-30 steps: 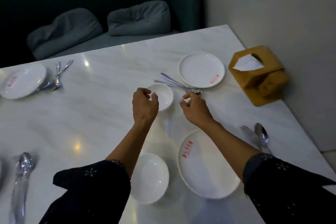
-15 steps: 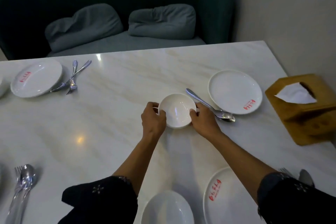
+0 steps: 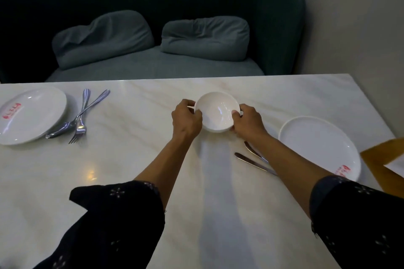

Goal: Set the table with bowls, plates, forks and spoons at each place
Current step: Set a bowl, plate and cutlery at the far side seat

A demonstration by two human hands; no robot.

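A small white bowl (image 3: 217, 111) is near the far edge of the marble table (image 3: 135, 159), held from both sides. My left hand (image 3: 185, 119) grips its left rim and my right hand (image 3: 248, 121) grips its right rim. To the right lies a white plate (image 3: 317, 148) with a red mark. A fork and spoon (image 3: 253, 158) lie between that plate and my right forearm, which hides their heads. At the far left sits another white plate (image 3: 30, 113) with a spoon (image 3: 78, 113) and fork (image 3: 82, 116) crossed beside it.
A wooden tissue box (image 3: 387, 164) stands at the right edge beside the plate. A dark green sofa (image 3: 153, 17) with two cushions runs behind the table's far edge. A wall closes the right side.
Both hands have carried the bowl away from me toward the table's far edge. The view has tilted up, so the nearer plate and bowl have left the frame.
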